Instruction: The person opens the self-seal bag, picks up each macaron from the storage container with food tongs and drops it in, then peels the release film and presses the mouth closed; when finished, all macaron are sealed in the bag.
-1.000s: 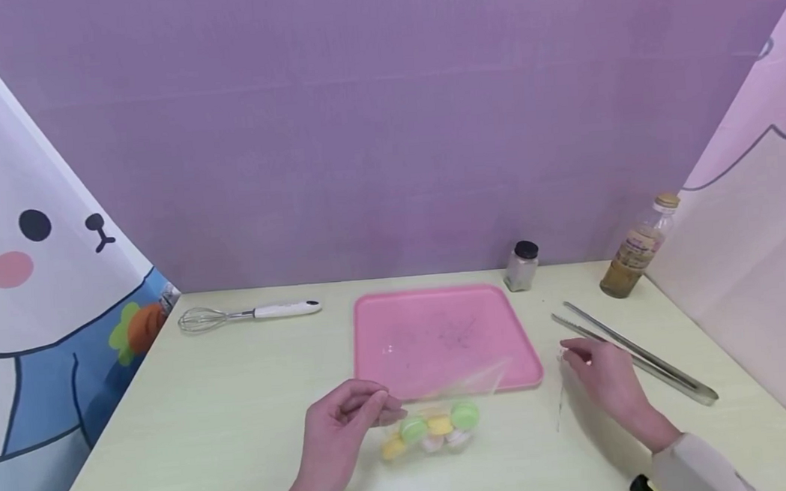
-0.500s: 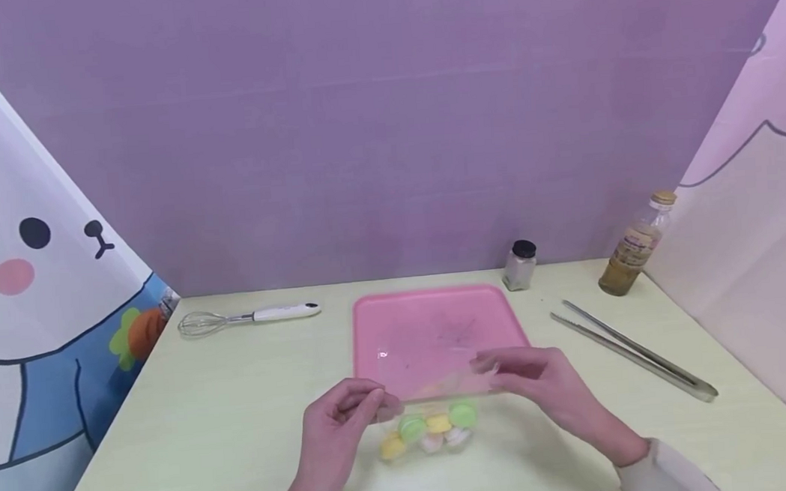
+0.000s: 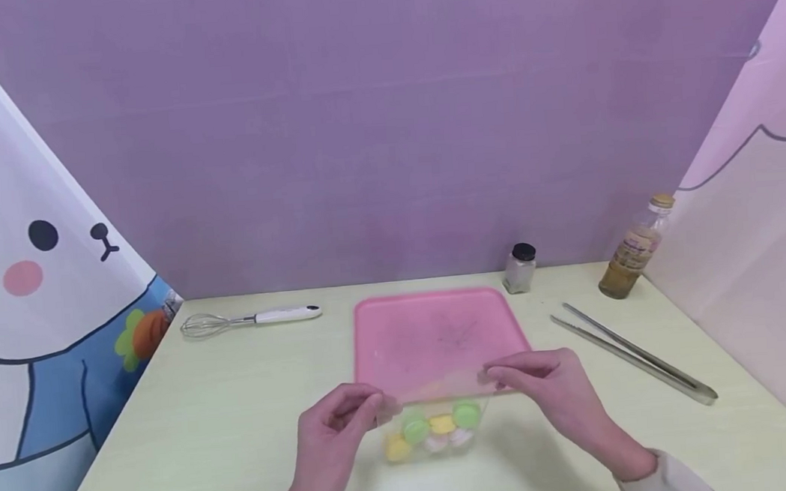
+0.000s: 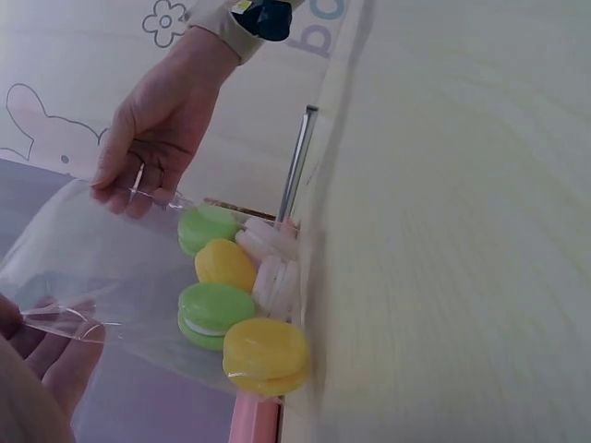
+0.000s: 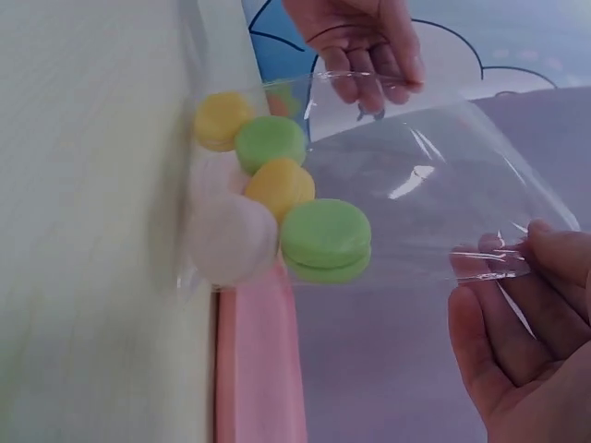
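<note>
Between the hands stands a clear plastic bag (image 5: 406, 175) with green, yellow and pale pink macarons (image 4: 217, 305) gathered along its bottom. My left hand (image 3: 333, 437) pinches the bag's left side between thumb and fingers. On the opposite side my right hand (image 3: 557, 393) pinches the upper right part of the bag in the same way. In the right wrist view, a green macaron (image 5: 325, 240) and a yellow macaron (image 5: 280, 189) show plainly through the film. The bag's lower edge looks to be at the tabletop. Its upper edge is hard to see in the head view.
Behind the bag lies a pink tray (image 3: 432, 333). A whisk (image 3: 249, 320) is at the back left. Metal tongs (image 3: 636, 354) lie to the right, with a black-capped jar (image 3: 520, 269) and a tilted-looking bottle (image 3: 635, 249) behind them on the pale table (image 3: 209, 437).
My right hand has come left from beside the tongs to the bag's right side and now pinches it. The left hand keeps its pinch, almost in place.
</note>
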A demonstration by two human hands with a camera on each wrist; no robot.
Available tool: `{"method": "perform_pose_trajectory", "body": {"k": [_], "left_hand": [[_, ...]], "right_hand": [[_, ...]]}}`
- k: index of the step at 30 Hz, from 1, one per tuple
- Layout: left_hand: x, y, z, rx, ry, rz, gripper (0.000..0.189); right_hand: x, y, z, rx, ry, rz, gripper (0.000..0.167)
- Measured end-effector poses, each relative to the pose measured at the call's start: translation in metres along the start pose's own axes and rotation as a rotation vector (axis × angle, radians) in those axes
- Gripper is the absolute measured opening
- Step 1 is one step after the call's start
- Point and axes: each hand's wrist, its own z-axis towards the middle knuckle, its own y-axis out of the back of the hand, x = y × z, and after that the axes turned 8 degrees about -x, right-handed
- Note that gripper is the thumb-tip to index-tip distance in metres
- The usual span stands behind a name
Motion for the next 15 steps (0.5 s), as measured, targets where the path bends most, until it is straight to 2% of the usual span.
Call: {"method": "perform_pose_trajectory", "body": {"k": [4, 10, 12, 15], "left_hand": [[0.0008, -0.0015, -0.003, 0.016, 0.008, -0.026, 0.015], [0.0004, -0.0067, 0.0006, 0.083, -0.02, -0.016, 0.018], [-0.0022, -0.0087, 0.0038, 0.082, -0.019, 0.013, 0.016], [-0.0058, -0.008, 0.0065, 0.049, -0.051, 0.066, 0.01]], "right_hand": [[0.0074, 0.0001, -0.0041, -0.001, -0.006, -0.034, 0.009], [0.0072, 0.0007, -0.0074, 0.011, -0.019, -0.049, 0.008], [0.0058, 0.0001, -0.008, 0.007, -0.018, -0.043, 0.008], [0.0035, -0.0043, -0.0065, 0.028, -0.009, -0.025, 0.009]]}}
